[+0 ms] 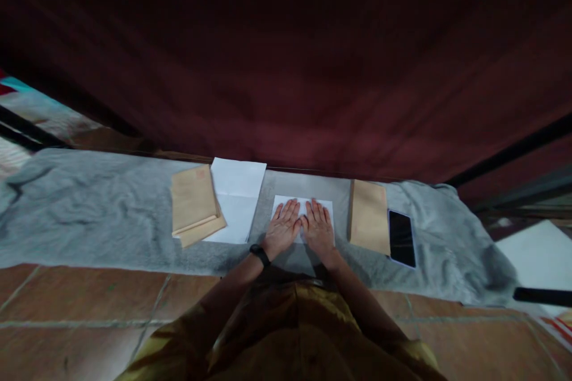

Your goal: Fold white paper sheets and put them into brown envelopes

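Note:
A white sheet of paper point(302, 203), apparently folded, lies on the grey cloth in front of me. Flat on its left half rests my left hand point(282, 227), fingers stretched out and a dark band on the wrist. My right hand point(319, 227) presses flat on the right half, fingers also extended; the thumbs almost meet in the middle. Much of the paper is hidden under both hands. Left of it lie white sheets point(239, 196) with a crease across them. Brown envelopes point(194, 196) are piled beside and partly over those sheets.
More brown envelopes point(370, 217) are stacked to the right, with a dark-screened phone point(401, 238) touching their edge. A grey fleece cloth point(111, 214) covers the long narrow surface. Behind it hangs a dark red curtain point(304, 101). Tiled floor point(89, 345) shows at the near side.

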A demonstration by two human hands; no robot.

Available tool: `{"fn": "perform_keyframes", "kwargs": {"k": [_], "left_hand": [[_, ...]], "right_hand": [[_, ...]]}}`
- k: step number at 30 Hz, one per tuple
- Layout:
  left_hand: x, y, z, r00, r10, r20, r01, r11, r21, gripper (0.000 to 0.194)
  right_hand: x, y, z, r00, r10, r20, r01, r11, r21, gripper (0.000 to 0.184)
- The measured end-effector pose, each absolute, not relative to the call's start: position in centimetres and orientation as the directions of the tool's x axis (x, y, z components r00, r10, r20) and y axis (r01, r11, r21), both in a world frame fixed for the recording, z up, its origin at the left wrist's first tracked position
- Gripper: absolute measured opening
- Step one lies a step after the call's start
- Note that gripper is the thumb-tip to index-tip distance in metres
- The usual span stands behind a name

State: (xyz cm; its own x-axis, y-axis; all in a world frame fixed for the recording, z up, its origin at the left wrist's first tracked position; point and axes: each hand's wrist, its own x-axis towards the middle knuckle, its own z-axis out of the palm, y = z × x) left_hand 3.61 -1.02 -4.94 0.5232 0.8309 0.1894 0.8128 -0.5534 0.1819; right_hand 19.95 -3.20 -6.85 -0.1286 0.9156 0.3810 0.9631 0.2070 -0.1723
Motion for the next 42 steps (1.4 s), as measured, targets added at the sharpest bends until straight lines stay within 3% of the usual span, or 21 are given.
{"fn": "perform_keyframes", "kwargs": {"k": [13,19,23,29,42], "left_hand": [[2.8,0.0,-5.7,0.228,0.947,0.226,0.931,-0.280,0.233,0.060],[2.0,-0.5,-6.0,0.158,0.952,0.262,0.940,-0.226,0.256,0.063],[1.9,-0.7,-6.0,0.156,0.947,0.279,0.938,-0.231,0.257,0.063],[1.9,-0.7,-6.0,0.174,0.945,0.277,0.942,-0.241,0.232,0.063],[0.4,-1.7,-5.9,0.163,0.944,0.289,0.931,-0.244,0.271,0.061]], "right_hand": [[21.5,-3.2,-7.3,0.107,0.927,0.360,0.977,-0.030,-0.212,0.064],[22.4,-3.9,-7.4,0.163,0.902,0.399,0.970,-0.074,-0.230,0.061],[21.8,-4.8,-6.9,0.137,0.903,0.408,0.967,-0.033,-0.252,0.058],[18.6,-6.6,-6.3,-0.126,0.926,0.355,0.952,0.214,-0.221,0.055],[21.9,-8.3,-6.9,0.010,0.936,0.352,0.977,0.066,-0.203,0.060]]}}
